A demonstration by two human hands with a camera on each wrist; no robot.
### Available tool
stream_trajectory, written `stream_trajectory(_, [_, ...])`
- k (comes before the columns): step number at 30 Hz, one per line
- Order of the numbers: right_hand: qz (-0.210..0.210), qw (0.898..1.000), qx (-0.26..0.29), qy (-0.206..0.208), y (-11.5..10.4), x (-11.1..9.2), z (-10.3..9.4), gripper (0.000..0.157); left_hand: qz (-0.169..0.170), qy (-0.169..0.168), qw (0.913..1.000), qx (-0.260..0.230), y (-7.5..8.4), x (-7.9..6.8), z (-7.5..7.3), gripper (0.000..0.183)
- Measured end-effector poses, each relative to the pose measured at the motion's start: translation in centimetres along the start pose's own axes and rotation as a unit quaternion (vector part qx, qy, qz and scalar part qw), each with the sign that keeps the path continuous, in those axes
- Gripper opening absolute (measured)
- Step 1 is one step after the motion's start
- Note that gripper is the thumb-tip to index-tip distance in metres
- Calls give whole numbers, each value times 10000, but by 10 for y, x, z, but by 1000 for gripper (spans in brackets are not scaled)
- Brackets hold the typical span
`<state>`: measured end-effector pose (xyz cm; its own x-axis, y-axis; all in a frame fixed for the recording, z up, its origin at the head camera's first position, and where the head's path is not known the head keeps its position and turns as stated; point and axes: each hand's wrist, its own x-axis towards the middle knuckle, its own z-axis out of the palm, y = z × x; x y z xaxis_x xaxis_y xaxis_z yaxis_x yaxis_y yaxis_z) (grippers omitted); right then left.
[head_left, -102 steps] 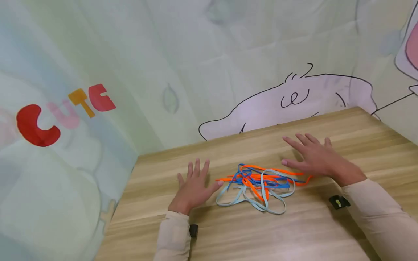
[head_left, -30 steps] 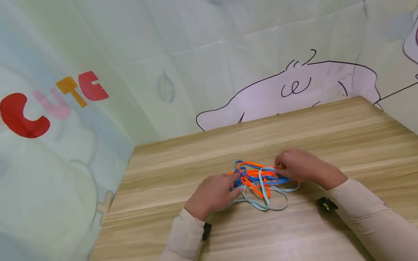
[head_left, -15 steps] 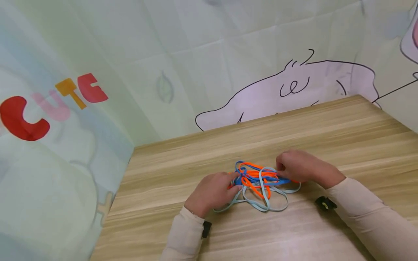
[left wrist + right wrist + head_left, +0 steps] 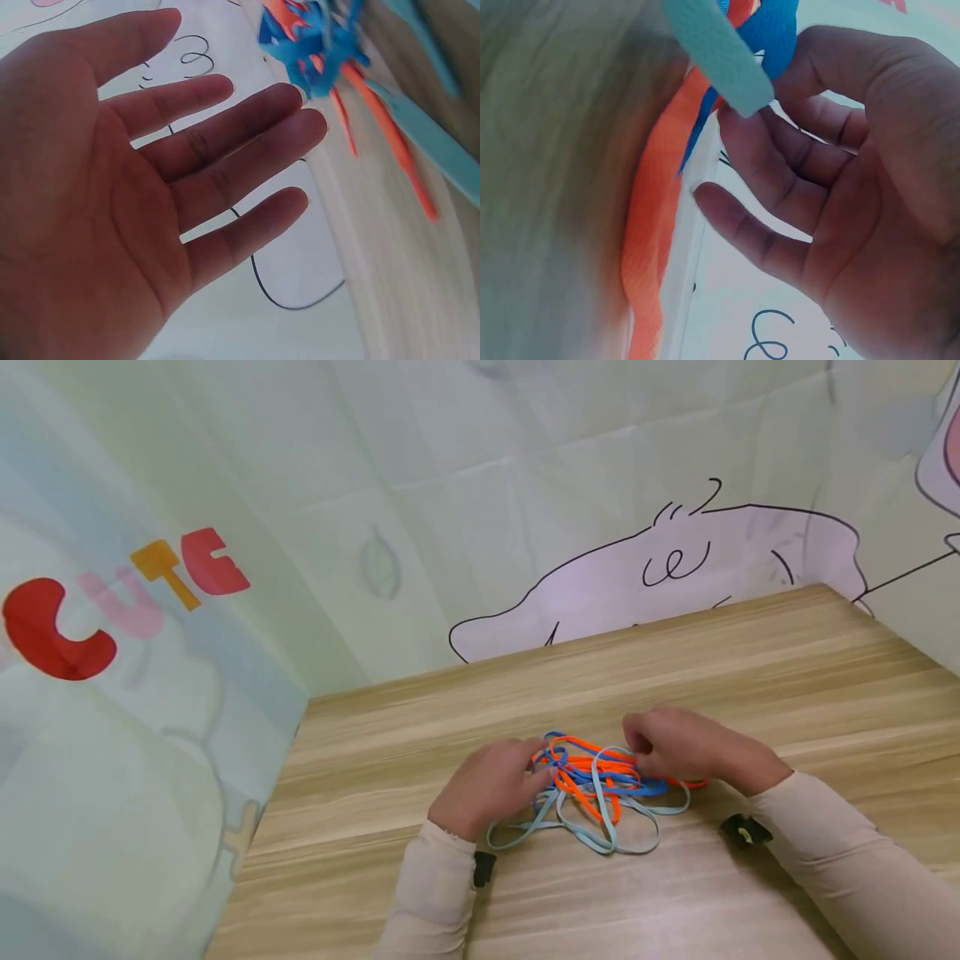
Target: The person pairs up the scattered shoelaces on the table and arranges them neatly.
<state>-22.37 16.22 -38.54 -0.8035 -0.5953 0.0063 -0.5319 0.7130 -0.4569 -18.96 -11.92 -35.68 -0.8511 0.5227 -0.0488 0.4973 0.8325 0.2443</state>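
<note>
A loose tangle of flat shoelaces lies on the table between my hands in the head view. It holds an orange shoelace, a darker blue shoelace and a pale blue shoelace. At the tangle's left side is my left hand; the left wrist view shows its fingers loosely extended, with nothing held. My right hand is at the right side, its thumb and forefinger pinching the blue shoelace. Beside those fingertips hangs a pale blue strip, and an orange one runs below.
The wood-grain table extends round the laces, its far edge against a printed cloth backdrop. Red, pink and orange letters mark the left side of the cloth. A black strap piece sits at the right wrist.
Both hands, spread apart on either side earlier, have come in to the laces and their fingers have bent. Lately the left hand has risen slightly and the right has shifted a little left.
</note>
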Motion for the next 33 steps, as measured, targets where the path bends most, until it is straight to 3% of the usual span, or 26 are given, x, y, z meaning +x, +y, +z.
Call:
stream_trajectory(6, [-89, 9994, 60, 318, -4, 2, -4, 7, 186, 139, 9997, 29, 7, 7, -3, 36])
stream_trajectory(12, [-250, 9973, 86, 689, -9, -3, -13, 10, 422, 341, 9985, 55, 10, 14, 4, 29])
stream_trajectory(16, [-391, 9941, 165, 994, -15, -6, -12, 7, 795, 711, 9935, 385, 14, 14, 11, 31])
stream_trajectory(20, [-551, 9910, 260, 1192, -24, -8, -11, 10, 840, 1000, 9888, 719, 20, 10, 15, 33])
stream_trajectory(27, [-834, 9854, 156, 1475, -37, -10, -17, 8, 1030, 1440, 9820, 664, 24, 10, 17, 29])
stream_trajectory(33, [-1002, 9802, 270, 1688, -46, -11, -23, 8, 1537, 1714, 9722, 427, 25, 13, 17, 19])
